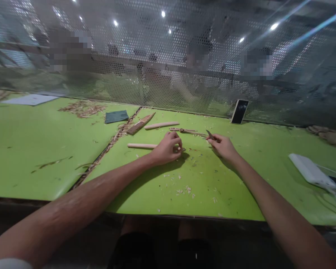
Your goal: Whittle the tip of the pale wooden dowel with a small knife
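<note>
My left hand [169, 147] is closed, thumb and fingers pinched at the right end of a slim pale wooden stick [141, 145]. Most of that stick's right half is hidden behind the hand. In the fingers of my right hand [223, 146] is a small dark knife blade [210, 134], its tip pointing up and left; any handle is covered. Just left of the blade lies a thin tool with a round pivot [182, 130], its narrow legs reaching toward the right fingers. Behind the left hand rest a curved pale wooden piece [161, 125] and a brown pointed wooden piece [141, 123].
Shavings lie scattered on the green table mat [226, 194] and along its seam. A dark green sheet [116, 116] is at back left, near a shavings pile [82, 108]. A phone [240, 111] leans on the perforated screen [168, 89]. A white power bank [310, 170] with cables sits right.
</note>
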A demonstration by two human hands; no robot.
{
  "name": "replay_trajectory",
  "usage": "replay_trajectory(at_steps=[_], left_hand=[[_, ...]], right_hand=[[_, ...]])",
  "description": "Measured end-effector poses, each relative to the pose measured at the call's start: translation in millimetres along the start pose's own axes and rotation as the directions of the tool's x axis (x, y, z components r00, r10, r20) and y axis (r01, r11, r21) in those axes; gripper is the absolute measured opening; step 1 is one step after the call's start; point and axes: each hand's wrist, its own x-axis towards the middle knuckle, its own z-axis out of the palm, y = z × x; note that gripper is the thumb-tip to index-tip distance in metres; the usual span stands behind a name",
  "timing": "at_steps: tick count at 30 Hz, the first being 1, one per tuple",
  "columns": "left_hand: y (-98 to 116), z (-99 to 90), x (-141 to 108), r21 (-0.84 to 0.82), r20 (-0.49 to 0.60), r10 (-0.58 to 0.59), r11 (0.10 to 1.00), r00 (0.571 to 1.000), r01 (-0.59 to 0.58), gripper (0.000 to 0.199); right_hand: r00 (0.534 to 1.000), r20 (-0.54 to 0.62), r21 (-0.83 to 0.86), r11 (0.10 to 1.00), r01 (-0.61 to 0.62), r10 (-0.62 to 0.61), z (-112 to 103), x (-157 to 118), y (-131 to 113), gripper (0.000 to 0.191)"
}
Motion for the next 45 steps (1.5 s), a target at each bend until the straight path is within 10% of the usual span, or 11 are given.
replay_trajectory(at_steps=[11, 21, 30, 36, 45], left_hand=[[-5.2, 3.6, 0.2, 0.029, -0.033, 0.075, 0.997, 0.997, -0.074, 0.013], [-7.2, -11.6, 9.1, 0.176, -0.169, 0.278, 0.953, 0.946, -0.248, 0.016], [41.5, -9.7, -3.4, 0.388, -0.205, 0.45, 0.853, 0.869, -0.35, 0.04], [41.9, -4.3, -6.6, 0.304, -0.151, 0.426, 0.879, 0.892, -0.368, 0.047], [33.3, -8.1, -5.8, 0.182, -0.095, 0.179, 0.97, 0.979, -0.159, 0.016]], right_hand=[[0.999, 0.028, 0.028, 0.999, -0.022, 0.022, 3.7, -6.5, -9.4, 0.056], [0.979, -0.061, 0.034, 0.98, 0.196, -0.194, 15.2, -24.4, -39.7, 0.059], [0.914, 0.223, 0.028, 0.939, 0.342, -0.339, 50.7, -43.1, -48.0, 0.066], [0.894, 0.258, 0.064, 0.929, 0.363, -0.367, 43.7, -47.5, -57.5, 0.061], [0.948, 0.301, 0.156, 0.986, 0.056, -0.102, 37.7, -54.1, -67.1, 0.044]])
